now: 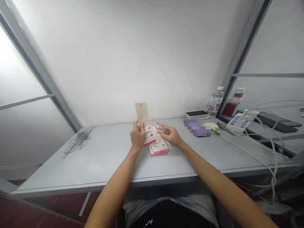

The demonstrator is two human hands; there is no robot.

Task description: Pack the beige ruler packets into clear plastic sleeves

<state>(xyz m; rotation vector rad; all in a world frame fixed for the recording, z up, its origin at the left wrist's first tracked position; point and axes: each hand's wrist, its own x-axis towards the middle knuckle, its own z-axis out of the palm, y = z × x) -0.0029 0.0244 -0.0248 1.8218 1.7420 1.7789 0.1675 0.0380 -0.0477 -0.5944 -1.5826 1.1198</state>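
While left hand [137, 136] grips packet [142, 115], right [169, 135] spreads

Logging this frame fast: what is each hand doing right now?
Left hand: closed, holding a beige printed packet.
Right hand: open, holding nothing.

Upright packet [142, 115] in left hand [137, 136], tilted slightly, beige card top with small red print, white label below, red band along lower edge. Clear plastic sleeve [154, 124] faint just right of packet; whether joined to it, cannot tell. Right hand [169, 134] open, fingers spread, just beside sleeve. Stack [159, 148] of similar packets lying flat on tabletop under both hands, slightly fanned, white labels, red edges, large printed "4" on top one.
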